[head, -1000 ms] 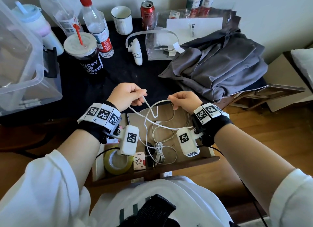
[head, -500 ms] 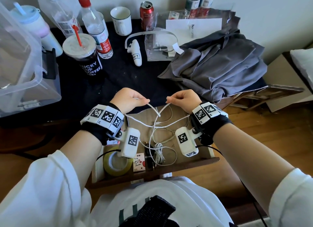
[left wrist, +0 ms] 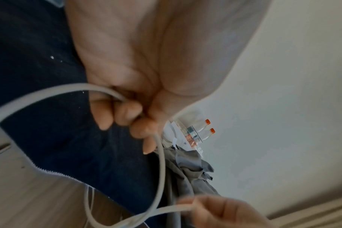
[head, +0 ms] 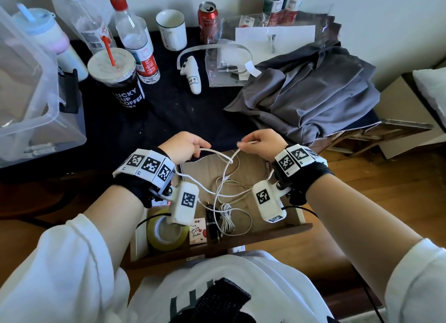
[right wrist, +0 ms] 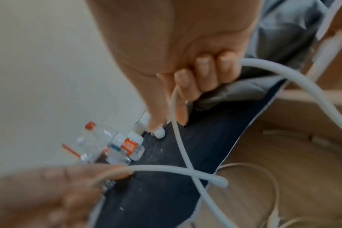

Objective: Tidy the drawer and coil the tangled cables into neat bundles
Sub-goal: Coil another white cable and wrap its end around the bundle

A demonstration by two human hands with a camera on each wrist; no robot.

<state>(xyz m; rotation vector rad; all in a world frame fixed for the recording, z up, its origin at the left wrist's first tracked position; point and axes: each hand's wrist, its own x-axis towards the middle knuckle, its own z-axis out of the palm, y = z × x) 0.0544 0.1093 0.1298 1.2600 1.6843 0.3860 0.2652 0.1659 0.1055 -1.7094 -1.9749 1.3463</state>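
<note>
From the head view, my left hand point(head: 185, 146) and right hand point(head: 263, 143) are raised at mid-frame over the open drawer point(head: 284, 228), each pinching the same white cable point(head: 218, 156). The two strands cross between my hands, then drop into the drawer, where loose loops lie beside a small white cable bundle point(head: 225, 220) at lower centre. A tape roll point(head: 166, 231) sits in the drawer's lower left.

In the left wrist view, my left fingers point(left wrist: 125, 114) curl round the cable, which arcs out to the left edge and swings down to my right hand at the bottom right of the frame.

The right wrist view is blurred, but thumb and right fingers point(right wrist: 182, 89) seem to pinch the cable near its end; a rounded plug tip point(right wrist: 222, 182) hangs at centre right.

The cable looks light, soft and smooth, so it should bend easily and may slip. I would hold it near the plug and feed loops from there.
</note>
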